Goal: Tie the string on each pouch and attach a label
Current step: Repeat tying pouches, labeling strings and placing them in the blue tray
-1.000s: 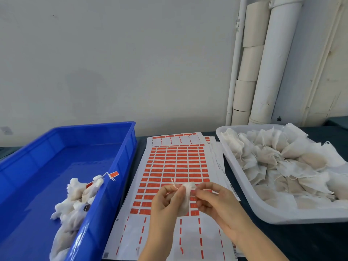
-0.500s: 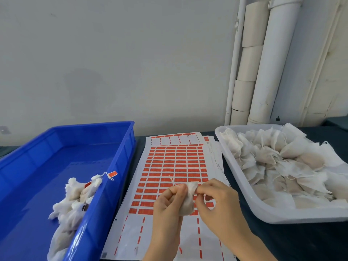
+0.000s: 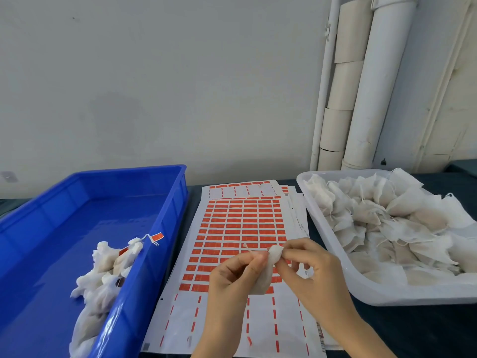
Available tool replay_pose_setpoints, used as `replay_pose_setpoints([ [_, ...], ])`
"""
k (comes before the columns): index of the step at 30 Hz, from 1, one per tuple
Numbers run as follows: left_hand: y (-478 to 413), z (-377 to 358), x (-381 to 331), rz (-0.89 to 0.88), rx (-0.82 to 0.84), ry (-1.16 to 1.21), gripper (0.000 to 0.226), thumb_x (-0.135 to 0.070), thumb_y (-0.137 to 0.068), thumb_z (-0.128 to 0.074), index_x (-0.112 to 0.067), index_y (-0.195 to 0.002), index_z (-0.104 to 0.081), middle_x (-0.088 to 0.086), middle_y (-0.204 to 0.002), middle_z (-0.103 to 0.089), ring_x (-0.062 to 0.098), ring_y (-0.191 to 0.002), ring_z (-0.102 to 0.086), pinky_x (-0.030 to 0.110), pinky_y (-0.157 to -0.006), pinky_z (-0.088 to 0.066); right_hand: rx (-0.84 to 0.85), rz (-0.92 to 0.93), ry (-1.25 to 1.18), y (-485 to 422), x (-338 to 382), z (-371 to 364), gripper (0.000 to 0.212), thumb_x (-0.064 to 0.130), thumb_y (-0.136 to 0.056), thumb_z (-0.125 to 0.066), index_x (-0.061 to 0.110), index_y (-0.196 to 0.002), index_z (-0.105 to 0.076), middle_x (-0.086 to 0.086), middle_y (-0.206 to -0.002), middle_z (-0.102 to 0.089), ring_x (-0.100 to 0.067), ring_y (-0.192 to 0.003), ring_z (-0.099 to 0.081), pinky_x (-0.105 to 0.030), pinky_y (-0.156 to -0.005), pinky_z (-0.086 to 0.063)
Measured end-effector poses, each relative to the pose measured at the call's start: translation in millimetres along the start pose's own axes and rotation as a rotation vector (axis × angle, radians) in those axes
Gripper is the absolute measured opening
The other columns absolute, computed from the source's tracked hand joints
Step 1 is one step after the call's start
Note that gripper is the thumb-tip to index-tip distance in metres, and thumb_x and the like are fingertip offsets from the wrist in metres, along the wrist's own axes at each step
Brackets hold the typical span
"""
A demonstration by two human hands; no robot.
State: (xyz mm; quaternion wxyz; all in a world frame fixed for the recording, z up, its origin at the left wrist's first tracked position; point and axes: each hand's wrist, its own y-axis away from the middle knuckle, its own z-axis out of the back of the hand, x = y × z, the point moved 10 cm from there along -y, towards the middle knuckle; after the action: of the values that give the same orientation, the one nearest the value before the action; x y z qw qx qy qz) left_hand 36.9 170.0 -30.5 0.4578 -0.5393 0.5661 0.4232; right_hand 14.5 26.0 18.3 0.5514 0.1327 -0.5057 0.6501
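A small white pouch (image 3: 265,277) hangs between both hands above the label sheet (image 3: 240,228), a white sheet of orange stickers. My left hand (image 3: 232,277) pinches the pouch's thin string, whose end sticks up to the left. My right hand (image 3: 309,270) pinches the gathered top of the pouch. A white tray (image 3: 333,244) on the right holds several untied pouches (image 3: 387,223). The blue bin (image 3: 154,228) on the left holds several tied pouches (image 3: 103,275), one with an orange label (image 3: 157,237) hanging over the rim.
More label sheets lie stacked under the top one. White pipes (image 3: 374,81) run up the wall behind the white tray. The table top is dark.
Both hands have shifted slightly right and nearer together. The right fingers have moved up to the pouch's gathered top, and the left fingers have closed on the string.
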Motion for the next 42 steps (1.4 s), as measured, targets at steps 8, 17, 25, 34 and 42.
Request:
replay_pose_setpoints([
  [8,2,-3,-2,-0.030,-0.001,-0.039,0.014,-0.030,-0.072,-0.066,-0.029,-0.075,-0.079,-0.003,-0.078,-0.073,0.006,-0.068,-0.064,0.020,-0.060,-0.052,0.058,0.023,0.089,0,6,6,0.035,0.048,-0.067,-0.063,0.027,-0.091,-0.077,0.021,-0.093,-0.064,0.007,-0.076,-0.056,-0.006,-0.071,-0.046],
  [17,2,4,-3,-0.010,-0.066,-0.003,0.045,-0.040,-0.053,-0.077,-0.012,-0.087,-0.067,0.009,-0.082,-0.072,0.024,-0.075,-0.068,0.029,-0.060,-0.054,-0.102,0.171,0.081,11,21,17,0.019,0.023,-0.068,-0.075,0.016,-0.085,-0.078,0.006,-0.096,-0.069,-0.010,-0.075,-0.065,-0.019,-0.068,-0.056],
  [25,7,-2,-11,-0.068,-0.048,-0.025,0.017,-0.037,-0.061,-0.071,-0.030,-0.075,-0.078,-0.003,-0.078,-0.074,0.009,-0.071,-0.068,0.017,-0.055,-0.050,-0.185,0.280,0.126,16,32,23,0.019,0.018,-0.069,-0.075,0.012,-0.086,-0.078,0.001,-0.094,-0.071,-0.016,-0.077,-0.066,-0.028,-0.065,-0.059],
  [34,8,-6,-12,-0.064,0.032,-0.077,0.023,-0.015,-0.084,-0.066,-0.032,-0.076,-0.077,-0.002,-0.077,-0.072,0.007,-0.069,-0.065,0.014,-0.055,-0.049,-0.084,0.185,0.083,11,24,14,0.020,0.025,-0.068,-0.074,0.015,-0.085,-0.078,0.008,-0.092,-0.071,-0.011,-0.075,-0.064,-0.023,-0.065,-0.058],
  [42,2,-4,3,0.019,0.053,-0.110,0.023,-0.012,-0.085,-0.066,-0.029,-0.074,-0.077,-0.003,-0.075,-0.071,0.009,-0.069,-0.067,0.022,-0.063,-0.054,0.020,0.067,0.060,7,10,3,0.018,0.024,-0.070,-0.080,0.027,-0.087,-0.074,0.021,-0.091,-0.068,-0.006,-0.073,-0.065,-0.021,-0.076,-0.054],
])
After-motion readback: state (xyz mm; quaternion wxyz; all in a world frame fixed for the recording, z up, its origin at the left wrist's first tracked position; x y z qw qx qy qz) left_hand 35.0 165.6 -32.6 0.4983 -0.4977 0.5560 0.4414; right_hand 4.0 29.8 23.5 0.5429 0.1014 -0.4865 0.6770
